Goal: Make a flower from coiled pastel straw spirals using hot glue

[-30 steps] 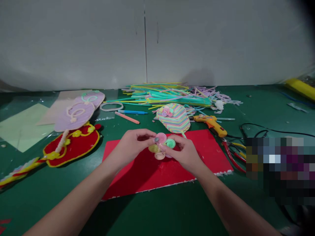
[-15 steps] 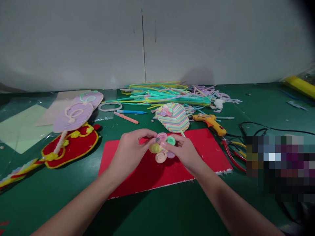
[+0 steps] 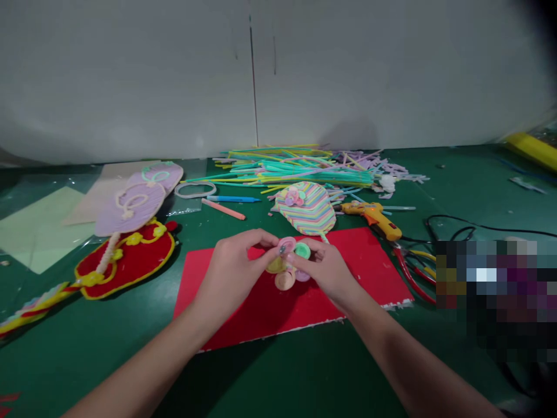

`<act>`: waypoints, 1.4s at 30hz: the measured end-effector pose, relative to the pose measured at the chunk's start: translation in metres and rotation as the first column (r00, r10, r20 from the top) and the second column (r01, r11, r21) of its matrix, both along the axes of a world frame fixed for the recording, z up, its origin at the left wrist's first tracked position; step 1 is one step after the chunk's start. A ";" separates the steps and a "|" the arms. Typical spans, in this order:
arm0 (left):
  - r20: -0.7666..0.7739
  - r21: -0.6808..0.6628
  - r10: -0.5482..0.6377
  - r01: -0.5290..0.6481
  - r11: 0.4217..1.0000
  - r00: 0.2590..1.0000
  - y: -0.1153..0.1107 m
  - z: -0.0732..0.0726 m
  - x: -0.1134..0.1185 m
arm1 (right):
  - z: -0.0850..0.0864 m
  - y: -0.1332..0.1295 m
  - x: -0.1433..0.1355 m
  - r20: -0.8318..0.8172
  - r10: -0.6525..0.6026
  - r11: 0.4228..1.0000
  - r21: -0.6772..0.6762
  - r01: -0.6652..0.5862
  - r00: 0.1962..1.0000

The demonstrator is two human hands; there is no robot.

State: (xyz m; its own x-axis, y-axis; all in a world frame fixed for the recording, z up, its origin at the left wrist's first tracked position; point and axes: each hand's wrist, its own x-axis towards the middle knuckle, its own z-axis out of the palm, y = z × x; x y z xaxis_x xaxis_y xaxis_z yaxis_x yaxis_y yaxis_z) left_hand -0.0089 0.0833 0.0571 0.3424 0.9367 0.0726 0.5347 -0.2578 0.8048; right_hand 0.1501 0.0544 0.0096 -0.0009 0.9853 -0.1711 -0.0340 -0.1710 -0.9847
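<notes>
A flower made of coiled pastel pipe-cleaner discs [image 3: 285,281] is held up between both hands, above a red board [image 3: 243,316]. My left hand [image 3: 243,261] pinches its pink and yellow coils from the left, the thumb lying over the pink one. My right hand [image 3: 324,264] grips it by the green and purple coils, thumb near the flower's centre. Fingers cover part of the coils. Just behind the flower rests a striped pastel fan [image 3: 307,209] with a small cluster of coiled flowers on it.
Loose pipe cleaners [image 3: 296,168] are heaped along the wall. An orange glue gun [image 3: 372,217] and red-handled pliers [image 3: 411,276] lie to the right. At left are a lilac fan [image 3: 130,206] and a red fan [image 3: 143,261]. A blue pen [image 3: 232,199] and an orange pen [image 3: 224,209] lie behind my left hand.
My left thumb has shifted up and right, from between the pink and yellow coils onto the pink one. My right hand keeps its grip.
</notes>
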 end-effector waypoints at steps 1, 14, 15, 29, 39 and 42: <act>0.002 -0.002 0.009 -0.009 1.000 1.000 0.000 0.000 0.000 | 0.001 0.000 0.000 -0.005 -0.004 1.000 -0.006 0.004 1.000; 0.184 -0.309 -0.116 0.170 0.936 0.976 0.015 -0.010 -0.007 | 0.003 -0.003 0.000 -0.089 0.144 0.989 -0.003 -0.145 0.986; 0.184 -0.307 -0.123 0.176 0.935 0.975 0.015 -0.010 -0.008 | 0.003 -0.003 0.000 -0.076 0.147 0.989 0.005 -0.147 0.986; 0.005 -0.189 -0.151 0.149 0.971 0.989 0.017 -0.009 -0.015 | -0.001 -0.001 -0.001 0.054 0.023 0.997 0.077 -0.027 0.998; -0.047 -0.163 -0.187 0.177 0.971 0.981 0.017 -0.008 -0.011 | -0.005 0.001 -0.001 -0.003 -0.027 0.995 0.099 0.027 1.000; -0.021 -0.161 -0.182 0.176 0.971 0.983 0.017 -0.010 -0.012 | -0.005 0.001 -0.001 -0.018 -0.044 0.994 0.102 0.045 0.999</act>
